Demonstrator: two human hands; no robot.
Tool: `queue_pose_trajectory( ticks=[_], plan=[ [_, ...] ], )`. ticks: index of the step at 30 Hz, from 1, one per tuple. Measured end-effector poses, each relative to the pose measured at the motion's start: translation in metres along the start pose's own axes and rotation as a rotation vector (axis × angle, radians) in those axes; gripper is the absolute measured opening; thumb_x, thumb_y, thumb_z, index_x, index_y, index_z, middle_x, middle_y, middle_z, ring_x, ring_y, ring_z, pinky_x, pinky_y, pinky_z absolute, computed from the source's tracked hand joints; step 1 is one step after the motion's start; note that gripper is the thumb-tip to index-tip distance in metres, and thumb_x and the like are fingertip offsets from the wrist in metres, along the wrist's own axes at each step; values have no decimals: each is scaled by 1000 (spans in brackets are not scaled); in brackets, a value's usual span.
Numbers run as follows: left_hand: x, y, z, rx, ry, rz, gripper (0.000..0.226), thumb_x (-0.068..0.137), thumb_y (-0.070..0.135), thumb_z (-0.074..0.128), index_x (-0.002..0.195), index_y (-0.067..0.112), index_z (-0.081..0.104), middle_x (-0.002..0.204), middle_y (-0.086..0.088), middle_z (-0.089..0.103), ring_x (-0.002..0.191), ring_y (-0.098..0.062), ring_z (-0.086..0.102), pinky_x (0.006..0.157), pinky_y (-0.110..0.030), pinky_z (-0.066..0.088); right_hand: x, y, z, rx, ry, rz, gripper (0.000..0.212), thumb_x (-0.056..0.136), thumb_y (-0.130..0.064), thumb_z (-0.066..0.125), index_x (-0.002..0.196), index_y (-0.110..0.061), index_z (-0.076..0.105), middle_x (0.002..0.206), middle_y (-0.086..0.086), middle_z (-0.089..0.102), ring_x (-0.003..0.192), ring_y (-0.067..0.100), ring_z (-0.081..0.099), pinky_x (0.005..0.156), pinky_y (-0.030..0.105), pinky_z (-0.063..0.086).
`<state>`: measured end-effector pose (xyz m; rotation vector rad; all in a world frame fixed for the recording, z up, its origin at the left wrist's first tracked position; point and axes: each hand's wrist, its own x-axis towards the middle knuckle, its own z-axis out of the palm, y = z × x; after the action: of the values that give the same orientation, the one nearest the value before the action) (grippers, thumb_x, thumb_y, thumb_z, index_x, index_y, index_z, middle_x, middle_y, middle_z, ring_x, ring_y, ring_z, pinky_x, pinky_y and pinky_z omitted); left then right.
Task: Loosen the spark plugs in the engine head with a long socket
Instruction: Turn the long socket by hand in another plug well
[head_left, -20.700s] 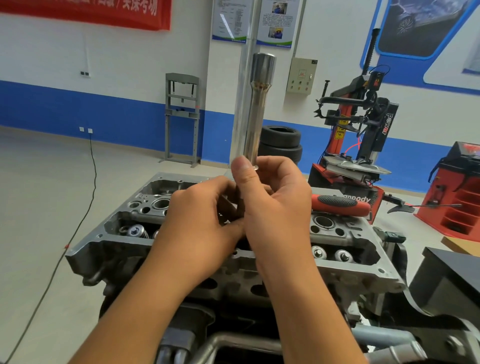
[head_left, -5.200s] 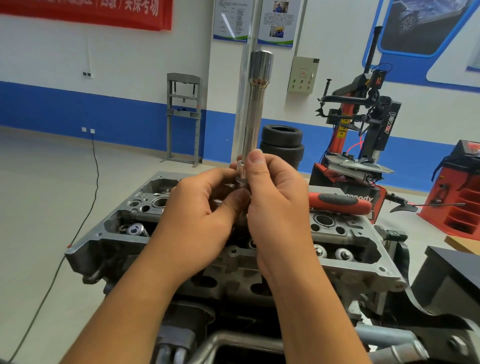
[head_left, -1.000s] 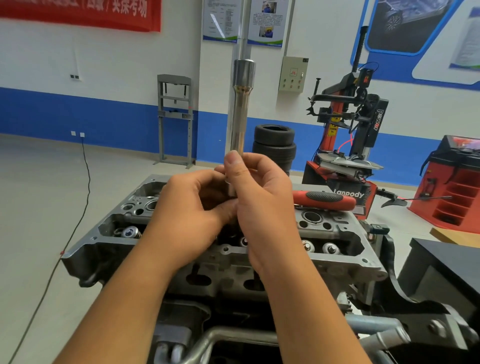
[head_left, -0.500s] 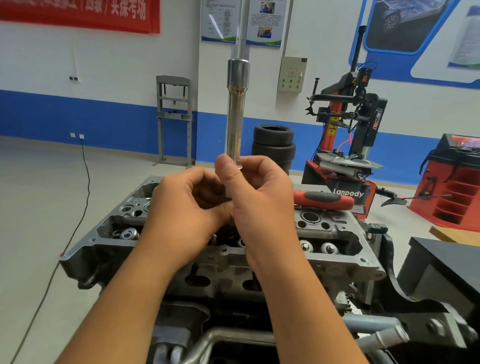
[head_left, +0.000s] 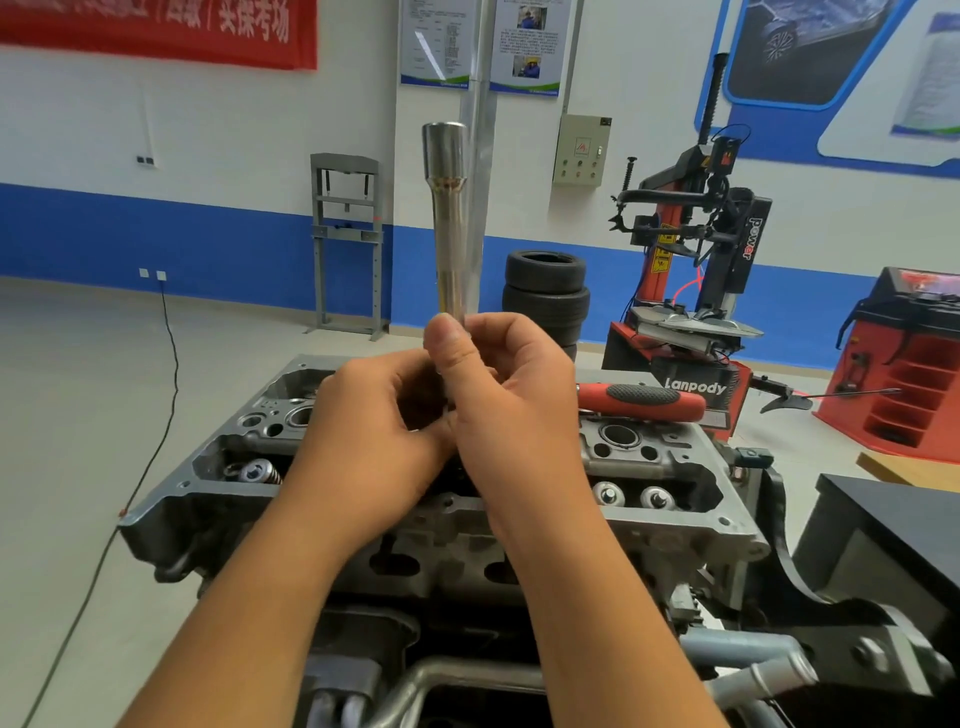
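The engine head (head_left: 670, 525) lies across the lower middle of the view, its open top facing up with valve springs (head_left: 631, 496) showing in the right-hand recess; a red and black handle (head_left: 641, 399) rests on its far right edge; behind it stand a tyre changer (head_left: 696, 249) and a stack of tyres (head_left: 545, 291). Above the head's middle, the right hand (head_left: 511, 410) is curled round the lower end of the long socket (head_left: 449, 223), thumb pressed along its shaft; the left hand (head_left: 363, 436) is curled against the same lower end, fingers tucked beneath, though what they pinch is hidden. The socket stands nearly upright, long axis vertical, wider end uppermost, lifted above the head.
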<state>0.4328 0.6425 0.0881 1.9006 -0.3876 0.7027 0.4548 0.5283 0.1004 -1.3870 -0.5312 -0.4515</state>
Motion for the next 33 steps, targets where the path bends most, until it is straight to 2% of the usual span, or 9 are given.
queue_pose_trajectory(
  ticks=[3,5,10,15,17,22,27,30,33],
  plan=[
    [1,-2,-5,-138,-134,-4,32,98,7,66,118,32,74,106,13,79,102,-6,75,84,-28,63,1,-1,0,-3,1,39,20,103,-34,61,97,-18,72,91,-3,76,89,11,73,85,38,62],
    [1,-4,-5,-176,-115,-33,31,96,5,70,114,29,75,103,9,80,98,-11,77,81,-36,65,1,-2,-1,34,-11,68,23,105,-34,58,96,-18,73,92,0,77,92,17,74,90,46,61],
    [1,-7,-1,-83,73,-57,24,76,20,84,97,29,75,88,9,79,81,-10,77,69,-31,64,0,-1,-2,54,13,51,17,94,-35,75,99,-20,70,94,1,77,88,15,75,83,43,64],
    [-1,-3,-4,-207,-117,-22,34,96,6,69,110,36,75,100,10,80,94,-9,77,73,-23,62,0,-2,2,-36,-20,22,22,105,-34,56,96,-22,72,92,-1,75,91,15,72,89,47,60],
    [1,-4,-5,-186,-94,-45,34,94,6,71,111,36,74,98,9,80,91,-12,78,71,-30,64,0,-1,1,-12,-32,27,24,105,-34,57,96,-19,73,92,3,75,92,20,72,88,49,61],
    [1,-6,1,1,93,-44,29,78,16,85,97,35,73,85,16,77,79,-4,75,63,-21,60,0,-1,-2,31,-22,43,16,95,-33,74,101,-20,69,95,1,76,87,13,74,77,31,63],
    [1,-3,-4,-138,-125,3,31,95,10,71,112,36,74,102,13,80,97,-8,77,79,-30,64,0,-2,-1,25,-40,58,18,106,-31,57,97,-22,70,96,-1,77,94,15,73,90,45,61],
    [2,-4,-3,-125,-24,-47,31,87,9,79,106,33,75,94,9,80,88,-11,78,77,-39,65,0,-2,-2,58,-52,52,18,104,-30,60,96,-21,72,96,3,76,93,18,74,87,43,63],
    [1,-3,1,-10,88,-62,30,74,24,84,100,33,75,85,11,78,78,-8,76,70,-34,64,0,-2,-3,67,-42,46,14,97,-33,72,101,-19,69,96,2,76,88,13,75,76,29,63]
  ],
)
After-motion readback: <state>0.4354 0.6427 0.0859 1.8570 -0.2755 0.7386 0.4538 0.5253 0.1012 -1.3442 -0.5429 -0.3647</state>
